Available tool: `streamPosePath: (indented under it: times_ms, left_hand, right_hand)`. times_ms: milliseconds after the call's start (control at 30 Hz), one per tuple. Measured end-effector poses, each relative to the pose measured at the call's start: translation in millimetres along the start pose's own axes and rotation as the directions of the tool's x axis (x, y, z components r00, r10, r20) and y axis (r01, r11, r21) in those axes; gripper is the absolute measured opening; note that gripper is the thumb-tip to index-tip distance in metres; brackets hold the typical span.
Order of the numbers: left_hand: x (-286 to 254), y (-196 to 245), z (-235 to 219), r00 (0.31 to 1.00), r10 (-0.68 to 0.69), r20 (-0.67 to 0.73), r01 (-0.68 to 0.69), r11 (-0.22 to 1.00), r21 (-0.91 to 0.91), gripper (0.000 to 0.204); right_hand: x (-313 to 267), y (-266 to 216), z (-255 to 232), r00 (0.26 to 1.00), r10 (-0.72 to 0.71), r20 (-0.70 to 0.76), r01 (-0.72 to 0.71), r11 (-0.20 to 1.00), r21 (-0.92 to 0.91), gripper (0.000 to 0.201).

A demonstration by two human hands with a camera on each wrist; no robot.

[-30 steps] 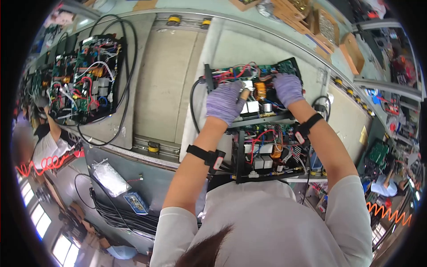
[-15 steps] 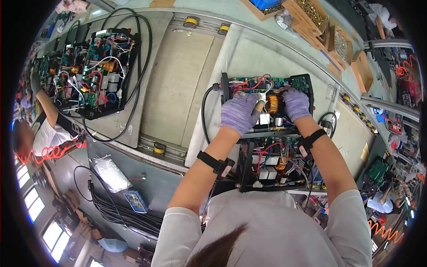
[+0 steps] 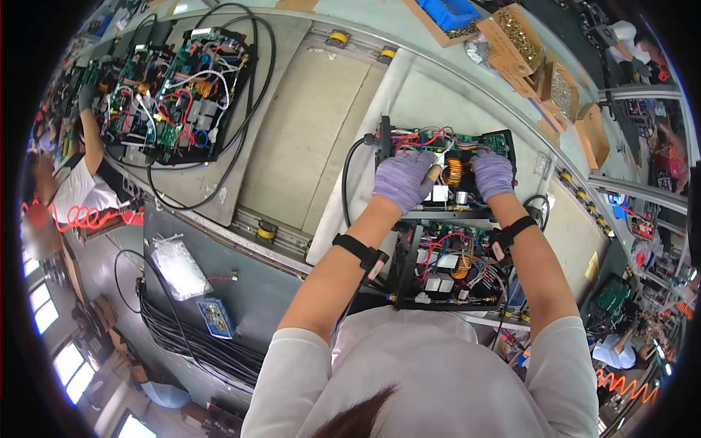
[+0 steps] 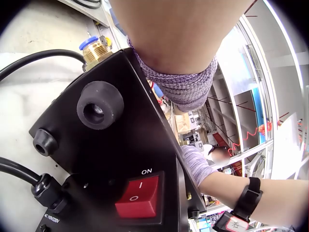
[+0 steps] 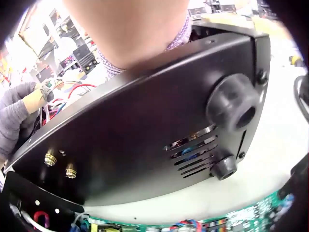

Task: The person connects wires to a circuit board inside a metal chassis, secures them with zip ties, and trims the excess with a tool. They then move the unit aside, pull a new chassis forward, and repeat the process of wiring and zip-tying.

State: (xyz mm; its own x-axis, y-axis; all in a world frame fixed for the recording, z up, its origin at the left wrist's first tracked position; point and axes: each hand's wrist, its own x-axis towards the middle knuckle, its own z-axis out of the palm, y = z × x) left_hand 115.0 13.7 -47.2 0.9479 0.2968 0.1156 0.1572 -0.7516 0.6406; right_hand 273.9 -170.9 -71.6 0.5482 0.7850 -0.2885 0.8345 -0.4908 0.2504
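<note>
Both hands wear purple knit gloves and reach into an open black metal chassis (image 3: 445,214) holding circuit boards, wires and a copper coil (image 3: 453,172). The left hand (image 3: 404,179) is over its left half, thumb tip showing beside a white piece. In the right wrist view, the left thumb (image 5: 35,101) and a fingertip pinch thin wires. At the right half, the right hand (image 3: 493,175) has its fingers bent down among the parts by a green board (image 3: 501,139); cannot tell what they hold. The left wrist view shows the chassis's end panel with a red power switch (image 4: 139,197).
A second open chassis (image 3: 439,282) stands nearer the body. Several similar units (image 3: 193,109) with black cables stand at left. Cardboard boxes of small metal parts (image 3: 515,36) lie along the far edge. A plastic bag (image 3: 179,270) lies on the lower bench. Another person works at far left.
The head view has shifted, so the bench scene sits differently in frame. Both hands stay inside the same chassis. The chassis looked tilted earlier and appears more level now.
</note>
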Motion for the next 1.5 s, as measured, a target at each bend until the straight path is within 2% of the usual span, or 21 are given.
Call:
streamPosePath:
  times_ms: [33, 133, 233, 400, 567, 600, 633, 667, 700, 800, 867, 900, 1000, 1033, 1133, 1167, 1233, 1300, 1367, 1467, 1500]
  left_hand:
    - [1, 0, 0, 1.0, -0.007, 0.008, 0.006, 1.0, 0.011, 0.031]
    - [1, 0, 0, 1.0, -0.015, 0.018, 0.015, 1.0, -0.013, 0.03]
    - [1, -2, 1, 0.999, -0.02, 0.03, 0.02, 1.0, 0.0, 0.028]
    - [2, 1, 0, 1.0, -0.023, 0.021, 0.023, 1.0, -0.015, 0.028]
    - [1, 0, 3, 0.999, -0.015, -0.034, 0.014, 1.0, -0.025, 0.03]
    - [2, 0, 3, 0.998, -0.005, -0.058, 0.004, 1.0, -0.021, 0.03]
    - [2, 1, 0, 0.999, -0.028, -0.019, 0.027, 0.998, -0.048, 0.031]
    - [3, 1, 1, 0.999, -0.02, -0.043, 0.018, 0.999, -0.046, 0.031]
    - [2, -1, 4, 0.998, -0.013, -0.064, 0.01, 0.999, -0.044, 0.031]
    - [1, -1, 6, 0.997, -0.03, -0.072, 0.028, 0.999, -0.037, 0.031]
    - [3, 1, 4, 0.997, -0.056, -0.05, 0.053, 0.998, -0.045, 0.03]
    - [4, 4, 1, 0.997, -0.067, -0.028, 0.067, 0.997, -0.024, 0.027]
    - [4, 4, 1, 0.998, -0.056, -0.024, 0.055, 0.998, -0.016, 0.024]
    - [4, 2, 3, 0.998, -0.021, -0.063, 0.02, 1.0, -0.009, 0.022]
    - [4, 5, 2, 0.998, -0.049, -0.032, 0.049, 0.999, 0.017, 0.022]
    - [3, 4, 4, 0.998, -0.025, -0.06, 0.027, 0.999, 0.035, 0.023]
    - [4, 7, 0, 0.995, -0.094, 0.038, 0.092, 0.995, 0.039, 0.026]
    - [5, 11, -3, 0.986, -0.14, 0.096, 0.137, 0.99, 0.035, 0.027]
    - [6, 12, -4, 0.986, -0.136, 0.093, 0.131, 0.989, 0.064, 0.027]
    - [7, 16, -5, 0.987, -0.134, 0.088, 0.126, 0.988, 0.09, 0.028]
    - [7, 14, -4, 0.99, -0.121, 0.07, 0.115, 0.989, 0.089, 0.03]
  right_hand:
    - [6, -5, 0, 0.982, 0.139, 0.129, -0.137, 0.99, -0.025, 0.024]
    - [8, -5, -9, 0.977, 0.071, 0.201, -0.064, 0.997, -0.039, 0.023]
    - [10, -2, 0, 0.98, 0.011, 0.198, -0.008, 1.0, -0.014, 0.022]
    - [12, -6, 17, 0.987, 0.044, 0.153, -0.037, 0.998, -0.047, 0.019]
    - [12, -2, 8, 0.99, -0.004, 0.14, 0.006, 1.0, -0.016, 0.018]
    - [12, -2, 2, 0.983, -0.003, 0.183, 0.003, 1.0, 0.001, 0.019]
    - [12, -3, -12, 0.973, 0.026, 0.229, -0.032, 0.999, 0.021, 0.019]
    - [10, -3, -25, 0.959, 0.056, 0.279, -0.071, 0.997, 0.044, 0.02]
    - [6, -4, -34, 0.939, 0.156, 0.307, -0.18, 0.982, 0.051, 0.02]
    - [-28, 5, -70, 0.994, 0.074, 0.076, -0.099, 0.907, 0.41, 0.021]
    - [-45, 15, -80, 0.964, -0.16, 0.214, -0.008, 0.783, 0.622, 0.023]
    - [-55, 17, -68, 0.96, -0.22, 0.175, 0.086, 0.822, 0.562, 0.026]
    - [-70, 15, -59, 0.946, -0.188, 0.263, 0.048, 0.886, 0.46, 0.026]
    - [-67, 15, -62, 0.929, -0.156, 0.335, -0.002, 0.905, 0.426, 0.025]
    - [-68, 21, -66, 0.931, 0.028, 0.364, -0.186, 0.895, 0.406, 0.024]
    - [-71, 19, -66, 0.945, 0.004, 0.328, -0.149, 0.895, 0.42, 0.023]
    - [-76, 13, -66, 0.965, -0.044, 0.257, -0.078, 0.893, 0.444, 0.023]
    - [-77, 12, -60, 0.939, -0.061, 0.337, -0.112, 0.876, 0.47, 0.023]
    - [-71, 14, -58, 0.893, -0.111, 0.437, -0.111, 0.885, 0.452, 0.023]
    - [-65, 18, -63, 0.836, -0.106, 0.538, -0.182, 0.872, 0.455, 0.023]
    - [-65, 19, -59, 0.855, -0.095, 0.509, -0.181, 0.866, 0.466, 0.023]
